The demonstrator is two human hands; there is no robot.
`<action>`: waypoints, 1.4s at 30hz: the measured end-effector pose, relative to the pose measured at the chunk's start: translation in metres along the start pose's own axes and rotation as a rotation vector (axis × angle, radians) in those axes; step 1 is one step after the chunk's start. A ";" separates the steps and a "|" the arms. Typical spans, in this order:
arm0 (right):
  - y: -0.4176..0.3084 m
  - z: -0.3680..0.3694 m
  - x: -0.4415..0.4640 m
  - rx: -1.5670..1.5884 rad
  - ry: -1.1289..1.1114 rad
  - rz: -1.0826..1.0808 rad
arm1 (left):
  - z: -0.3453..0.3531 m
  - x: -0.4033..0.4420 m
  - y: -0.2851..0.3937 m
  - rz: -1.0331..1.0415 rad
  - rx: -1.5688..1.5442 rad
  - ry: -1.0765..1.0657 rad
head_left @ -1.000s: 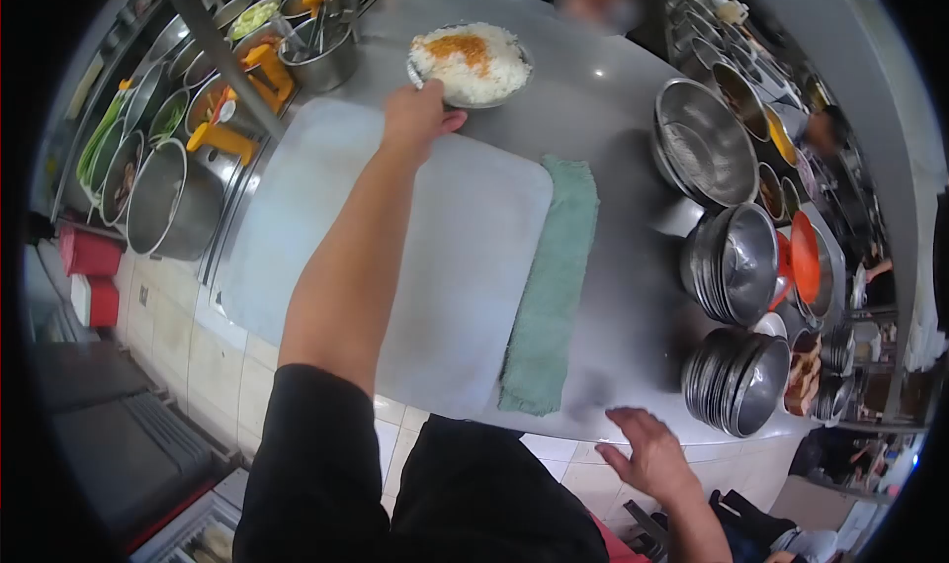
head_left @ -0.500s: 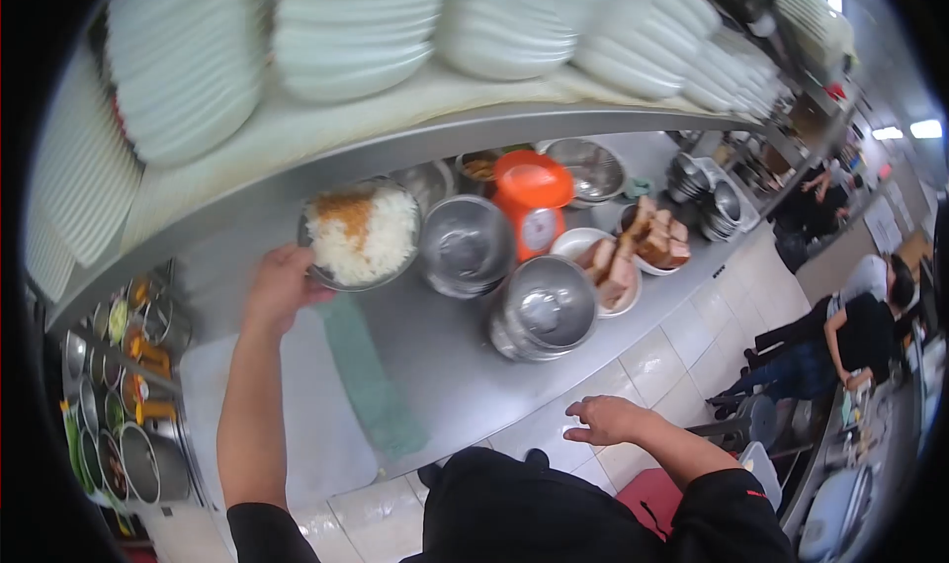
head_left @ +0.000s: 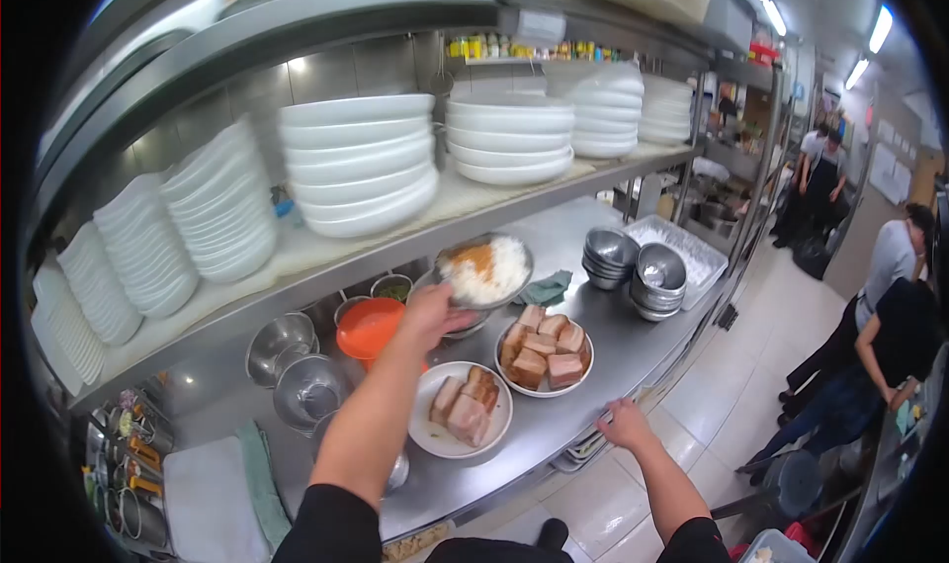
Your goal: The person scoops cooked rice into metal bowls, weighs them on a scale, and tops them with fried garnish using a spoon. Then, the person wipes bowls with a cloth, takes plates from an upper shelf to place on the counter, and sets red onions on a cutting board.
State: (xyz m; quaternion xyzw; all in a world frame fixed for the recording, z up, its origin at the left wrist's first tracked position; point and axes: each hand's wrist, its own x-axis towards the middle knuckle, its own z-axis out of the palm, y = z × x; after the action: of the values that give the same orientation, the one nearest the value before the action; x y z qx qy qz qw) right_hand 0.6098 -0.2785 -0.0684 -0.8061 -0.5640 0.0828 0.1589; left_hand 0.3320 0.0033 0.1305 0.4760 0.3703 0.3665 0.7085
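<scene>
The rice bowl [head_left: 526, 281], above the bench [head_left: 542, 427] at upper centre, is pinched at its rim by the left hand [head_left: 430, 314]; it is best held level, clear of the shelf [head_left: 593, 180]. The right hand [head_left: 625, 426] is loosely spread, apparently empty.

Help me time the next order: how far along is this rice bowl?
Apparently done: the rice is in its metal bowl, with orange-brown topping on it. In hand: the left hand grips the bowl, seemingly raised above the counter; the right hand looks empty. Probably left: setting it down. Whether the meat chunks belong with it, I cannot tell.
</scene>
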 end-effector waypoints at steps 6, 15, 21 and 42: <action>0.059 0.011 0.055 -0.032 0.362 -0.058 | 0.130 0.123 -0.066 -0.039 -0.139 0.087; 0.060 0.011 0.116 0.260 0.540 0.070 | 0.150 0.265 -0.111 -0.080 -0.117 0.319; 0.058 -0.001 0.123 0.201 0.496 0.070 | 0.140 0.325 -0.132 -0.167 -0.128 0.407; 0.067 -0.005 0.131 0.152 0.402 0.012 | 0.149 0.341 -0.157 -0.094 2.248 -0.821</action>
State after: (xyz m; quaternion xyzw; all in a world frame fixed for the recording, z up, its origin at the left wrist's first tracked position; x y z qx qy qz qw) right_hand 0.7162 -0.1777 -0.0816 -0.7955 -0.5082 -0.0362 0.3280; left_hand 0.6440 0.1968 -0.0378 0.8962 0.2468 -0.3677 -0.0260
